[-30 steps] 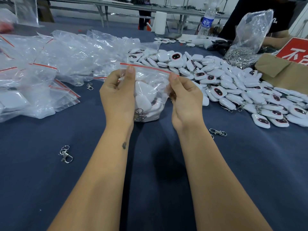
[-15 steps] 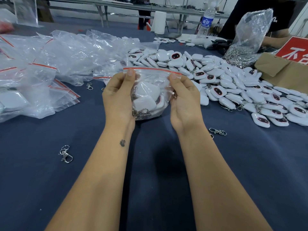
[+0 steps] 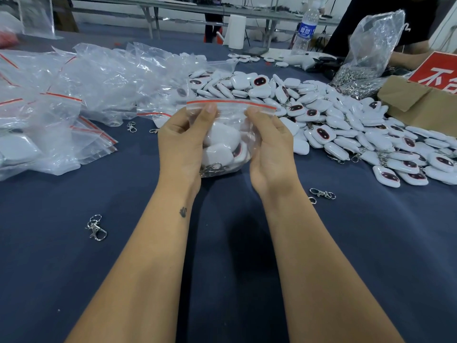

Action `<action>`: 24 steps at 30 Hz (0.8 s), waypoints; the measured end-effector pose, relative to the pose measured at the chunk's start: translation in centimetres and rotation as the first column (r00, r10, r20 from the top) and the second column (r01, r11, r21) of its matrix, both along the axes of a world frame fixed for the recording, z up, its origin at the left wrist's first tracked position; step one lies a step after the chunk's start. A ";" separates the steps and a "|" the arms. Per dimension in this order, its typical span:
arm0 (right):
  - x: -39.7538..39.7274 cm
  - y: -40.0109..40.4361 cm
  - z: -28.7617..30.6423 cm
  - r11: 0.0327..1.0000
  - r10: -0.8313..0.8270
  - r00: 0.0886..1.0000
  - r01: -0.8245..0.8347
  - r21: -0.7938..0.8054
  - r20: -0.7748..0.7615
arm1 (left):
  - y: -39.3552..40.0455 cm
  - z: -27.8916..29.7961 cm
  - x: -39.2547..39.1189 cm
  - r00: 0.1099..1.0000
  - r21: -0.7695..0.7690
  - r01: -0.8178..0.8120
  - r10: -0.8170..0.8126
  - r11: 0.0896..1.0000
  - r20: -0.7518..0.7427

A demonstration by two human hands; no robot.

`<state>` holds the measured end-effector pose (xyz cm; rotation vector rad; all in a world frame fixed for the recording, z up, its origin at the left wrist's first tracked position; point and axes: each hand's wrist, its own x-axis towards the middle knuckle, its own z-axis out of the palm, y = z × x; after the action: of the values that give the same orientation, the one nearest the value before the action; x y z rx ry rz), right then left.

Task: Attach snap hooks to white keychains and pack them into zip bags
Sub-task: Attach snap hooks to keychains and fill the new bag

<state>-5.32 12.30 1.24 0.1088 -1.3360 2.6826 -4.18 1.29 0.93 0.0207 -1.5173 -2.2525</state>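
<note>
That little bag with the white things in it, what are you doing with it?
A person holds a clear zip bag up with both hands, the left hand and right hand each pinching it just under the red strip at its top. White keychains with metal hooks are already packed inside. A big pile of loose keychains lies to the right, more bags to the left, and a few spare hooks sit on the blue table.

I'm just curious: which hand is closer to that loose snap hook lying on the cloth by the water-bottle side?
Right. The right hand is just up-left of the snap hook; the left hand is farther left, beyond the zip bag.
</note>
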 end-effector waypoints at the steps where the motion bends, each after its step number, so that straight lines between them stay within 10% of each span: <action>1: 0.1 0.0 0.0 1.000 0.029 1.000 -0.029 -0.003 -0.002 | 0.0 0.0 0.0 1.000 0.003 0.003 -0.003 1.000 0.000; 24: 0.4 -0.7 -0.3 0.979 0.009 1.000 -0.004 0.202 -0.026 | 0.1 0.0 0.1 0.996 -0.072 0.075 -0.077 0.995 -0.032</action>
<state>-4.94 11.61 0.90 0.1710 -1.5988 2.5337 -4.06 1.40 0.92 -0.0979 -1.6035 -2.2443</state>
